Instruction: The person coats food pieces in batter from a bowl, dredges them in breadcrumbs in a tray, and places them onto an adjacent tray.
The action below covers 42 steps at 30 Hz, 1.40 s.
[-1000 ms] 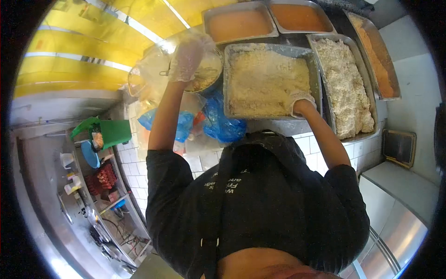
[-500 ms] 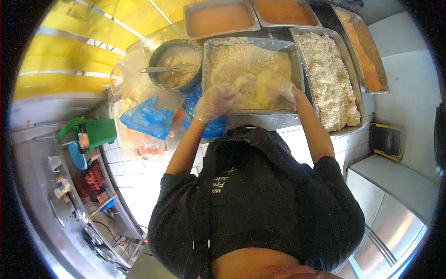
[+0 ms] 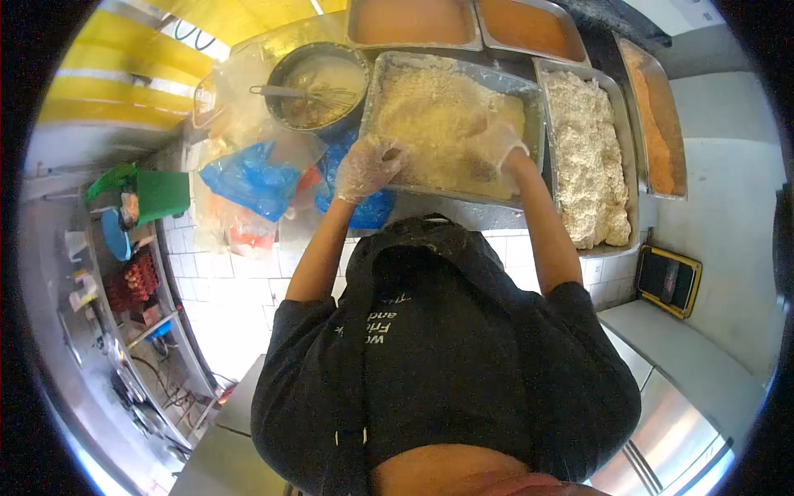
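A single wide-angle camera, worn on the person's head, looks forward and steeply down, with the flour tray (image 3: 536, 124) above the middle of its view. The black shirt (image 3: 463, 355), on the near side of that tray, lies closest to the lens and fills the lower centre. Both hands, the left hand (image 3: 370, 168) and the right hand (image 3: 499, 149), show from above at the tray, farther from the lens. The view reaches past the tray to the yellow panels (image 3: 124, 91) beyond and left, the shelving (image 3: 169, 306) well left and nearer, and the steel cabinet (image 3: 662, 422) right and nearer. Lines bend outward; black rounds the corners.
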Tool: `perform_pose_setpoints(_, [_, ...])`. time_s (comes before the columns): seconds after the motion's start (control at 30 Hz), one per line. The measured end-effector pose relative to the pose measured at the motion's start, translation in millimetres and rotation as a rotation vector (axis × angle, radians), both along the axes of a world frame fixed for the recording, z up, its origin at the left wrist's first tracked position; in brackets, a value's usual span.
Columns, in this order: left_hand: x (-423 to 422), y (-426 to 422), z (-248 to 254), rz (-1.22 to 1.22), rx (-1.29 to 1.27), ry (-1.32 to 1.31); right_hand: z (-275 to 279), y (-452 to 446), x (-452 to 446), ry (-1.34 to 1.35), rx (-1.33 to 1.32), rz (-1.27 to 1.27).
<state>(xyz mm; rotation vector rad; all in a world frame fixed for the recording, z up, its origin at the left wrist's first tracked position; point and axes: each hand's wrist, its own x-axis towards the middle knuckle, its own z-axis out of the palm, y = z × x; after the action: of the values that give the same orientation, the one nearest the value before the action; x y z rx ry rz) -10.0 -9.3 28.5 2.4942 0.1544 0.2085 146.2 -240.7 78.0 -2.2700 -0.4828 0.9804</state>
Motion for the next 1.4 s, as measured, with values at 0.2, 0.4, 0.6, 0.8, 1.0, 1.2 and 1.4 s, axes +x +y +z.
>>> perform_pose_setpoints(0.2, [-1,-4,19,-0.032,-0.077,0.078,-111,80,18,-0.948,-0.024,0.295])
perform_pose_setpoints(0.4, [1,0,14,-0.012,-0.046,0.105,-110,51,-14,-0.777,-0.259,0.39])
perform_pose_setpoints(0.6, [-2,0,16,-0.032,-0.036,0.084,-110,-1,15,-0.382,-0.245,0.401])
perform_pose_setpoints(0.8, [0,2,1,-0.056,-0.015,-0.006,-92,-38,18,0.022,-0.241,0.505])
perform_pose_setpoints(1.0, [1,-2,19,-0.044,-0.003,0.026,-10,-13,5,0.085,0.061,0.095])
perform_pose_setpoints(1.2, [1,-1,11,-0.066,-0.028,0.005,28,-22,-27,-0.722,-0.334,0.331])
perform_pose_setpoints(1.4, [3,1,2,-0.074,-0.056,0.023,-43,-40,-30,-0.332,-0.756,0.58])
